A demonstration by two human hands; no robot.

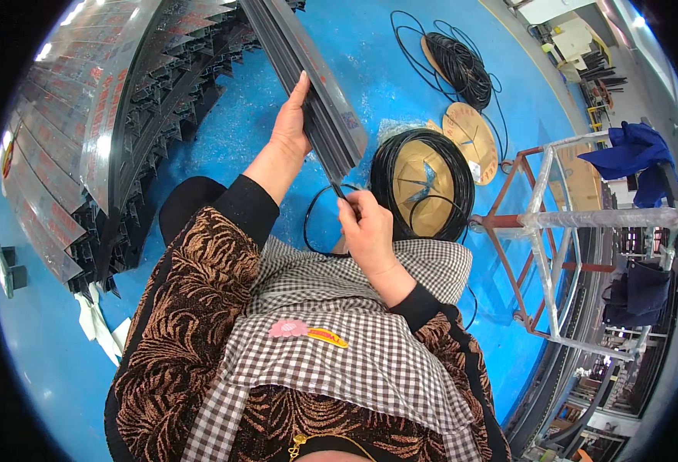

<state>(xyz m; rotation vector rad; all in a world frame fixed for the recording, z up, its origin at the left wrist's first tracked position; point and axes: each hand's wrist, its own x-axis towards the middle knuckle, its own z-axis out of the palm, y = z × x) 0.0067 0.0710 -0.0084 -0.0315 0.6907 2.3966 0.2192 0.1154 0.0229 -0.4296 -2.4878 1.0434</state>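
A long dark grey grooved profile (317,96), with clear film along its right side, slants from the top edge toward my lap. My left hand (291,122) grips it from the left, thumb lying along its upper face. At the profile's near end my right hand (368,229) pinches a thin black rubber strip (308,223), whose tip meets the end of a groove. How far the strip sits inside the groove is too small to tell. The strip loops down past my apron, beside a large black coil (383,185) wound round a cardboard disc.
Stacked film-wrapped profiles (70,154) fill the left side. Another black coil (458,71) and a round cardboard disc (470,138) lie on the blue floor (339,46). At the right stands a metal frame rack (539,219) with dark blue cloths on it. White gloves (96,323) lie lower left.
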